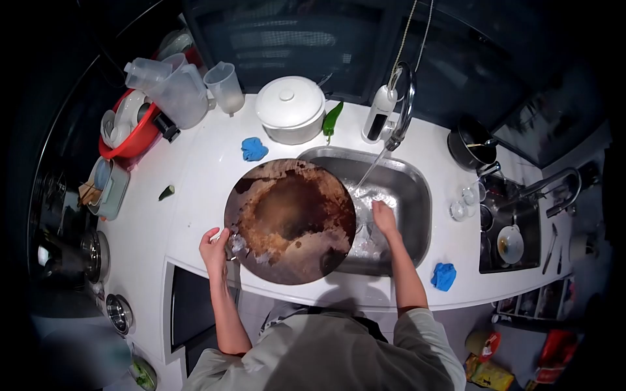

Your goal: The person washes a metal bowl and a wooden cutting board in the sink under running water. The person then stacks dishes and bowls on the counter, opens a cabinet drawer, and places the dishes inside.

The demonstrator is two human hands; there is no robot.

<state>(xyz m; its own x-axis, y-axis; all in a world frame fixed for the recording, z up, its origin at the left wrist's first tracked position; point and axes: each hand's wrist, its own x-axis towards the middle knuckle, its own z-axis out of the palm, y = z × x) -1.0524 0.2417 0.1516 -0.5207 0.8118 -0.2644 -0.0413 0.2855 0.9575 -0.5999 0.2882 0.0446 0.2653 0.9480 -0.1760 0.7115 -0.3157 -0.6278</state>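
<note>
A large round wok (293, 221), stained brown and rust-coloured, is over the left part of the sink and the counter in front of me. At its left rim my left hand (214, 249) grips it by a small loop handle. My right hand (383, 216) is inside the steel sink (413, 225), fingers drawn together, beside the running water. Whatever those fingers hold, if anything, is too small to make out. Water pours from the curved faucet (405, 107) into the basin, whose left side the wok covers.
A white lidded pot (291, 107), a green pepper (333, 121) and a blue cloth (254, 149) lie behind the wok. Plastic jugs (181, 98) and a red basin (134, 140) of dishes stand left. Glasses (459, 208), a black pot (471, 146) and a second sink (508, 262) are right.
</note>
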